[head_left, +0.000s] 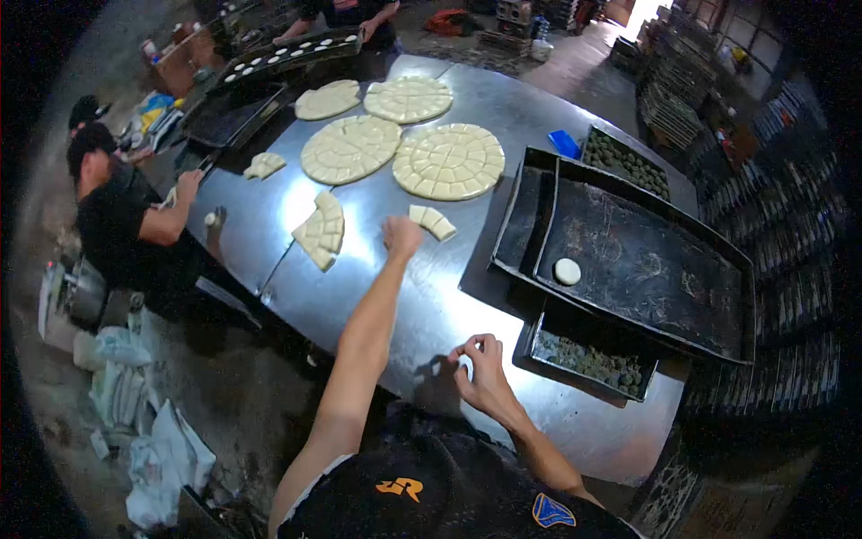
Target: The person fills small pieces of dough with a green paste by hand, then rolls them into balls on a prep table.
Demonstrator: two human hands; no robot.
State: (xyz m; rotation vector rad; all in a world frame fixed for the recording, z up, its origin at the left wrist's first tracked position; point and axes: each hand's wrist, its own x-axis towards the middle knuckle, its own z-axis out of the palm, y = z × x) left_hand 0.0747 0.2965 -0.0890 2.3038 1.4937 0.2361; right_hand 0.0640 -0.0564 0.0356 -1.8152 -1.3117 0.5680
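My left hand [402, 236] reaches forward over the metal table, its fingers closed and bent down; what they hold, if anything, is hidden. Just to its right lies a short strip of cut dough pieces [432, 222]. Left of it is a larger curved section of scored dough [321, 231]. My right hand [483, 368] hovers near the table's front edge, fingers curled but apart, with nothing visible between them. Beyond my hands rest round dough slabs cut into segments, including a near-right one [448, 162] and a near-left one [350, 149]. One white dough disc [567, 271] sits on the black baking tray [646, 260].
Below the tray stands a bin of dark filling balls [588, 359]; another bin of balls [626, 164] is behind it, beside a blue scraper [564, 144]. A co-worker [135, 207] works at the left edge. Another person holds a tray of discs [292, 56] at the back.
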